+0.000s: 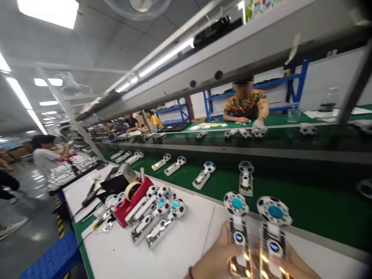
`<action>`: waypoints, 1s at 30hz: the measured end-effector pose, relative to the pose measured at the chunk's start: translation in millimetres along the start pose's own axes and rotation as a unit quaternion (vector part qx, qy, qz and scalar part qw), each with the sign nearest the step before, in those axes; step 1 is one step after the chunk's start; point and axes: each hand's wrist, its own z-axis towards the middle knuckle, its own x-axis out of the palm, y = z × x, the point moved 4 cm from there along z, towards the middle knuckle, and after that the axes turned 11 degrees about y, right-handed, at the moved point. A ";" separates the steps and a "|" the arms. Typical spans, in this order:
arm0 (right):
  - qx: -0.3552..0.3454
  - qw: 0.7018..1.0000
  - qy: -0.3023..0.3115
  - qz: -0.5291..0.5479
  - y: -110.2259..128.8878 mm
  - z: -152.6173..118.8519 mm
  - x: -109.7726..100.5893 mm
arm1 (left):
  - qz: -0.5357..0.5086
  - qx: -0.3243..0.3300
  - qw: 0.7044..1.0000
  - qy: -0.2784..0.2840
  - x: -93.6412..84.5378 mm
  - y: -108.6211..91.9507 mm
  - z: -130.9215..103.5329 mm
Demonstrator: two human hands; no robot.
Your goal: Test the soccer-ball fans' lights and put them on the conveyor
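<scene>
My left hand (pixel 213 254) is closed around a football-patterned handheld device (pixel 238 236). Its round black-and-white head has a blue centre, and the body shows a small lit round display and glowing yellow lights. A second football-patterned device (pixel 273 242), also lit, is in my right hand (pixel 298 261), whose fingers are mostly hidden behind it. The two devices stand side by side, heads up, above the white tabletop (pixel 197 254). To the left lies a cluster of similar devices (pixel 161 223), some with glowing blue centres.
A green conveyor belt (pixel 223 180) carries several more devices past the table. Left of the cluster stand a red tape dispenser (pixel 135 201) and loose parts. A blue stool (pixel 54 257) is at lower left. Across the line sits a co-worker (pixel 247 102); others work farther back.
</scene>
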 end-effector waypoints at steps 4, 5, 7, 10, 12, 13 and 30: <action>-0.037 0.997 0.037 0.063 13.0 -6.3 9.3 | 0.014 -0.025 0.998 -0.051 -1.4 9.8 1.5; -0.038 0.996 0.050 0.069 15.5 -6.7 9.9 | 0.022 -0.036 0.998 -0.047 -1.4 10.6 2.1; -0.039 0.995 0.064 0.069 19.1 -7.3 9.2 | 0.031 -0.058 0.997 -0.031 -1.8 11.0 3.1; -0.054 0.993 0.078 0.066 21.1 -8.9 7.7 | 0.032 -0.071 0.997 -0.015 -3.8 10.9 2.6; -0.063 0.992 0.085 0.064 20.1 -8.9 6.8 | 0.032 -0.078 0.996 -0.011 -6.2 12.5 1.9; -0.063 0.992 0.088 0.064 19.0 -8.4 6.3 | 0.033 -0.079 0.996 -0.010 -7.5 13.5 1.8; -0.065 0.990 0.097 0.075 17.5 -6.0 6.9 | 0.048 -0.065 0.997 0.014 -8.1 15.9 3.0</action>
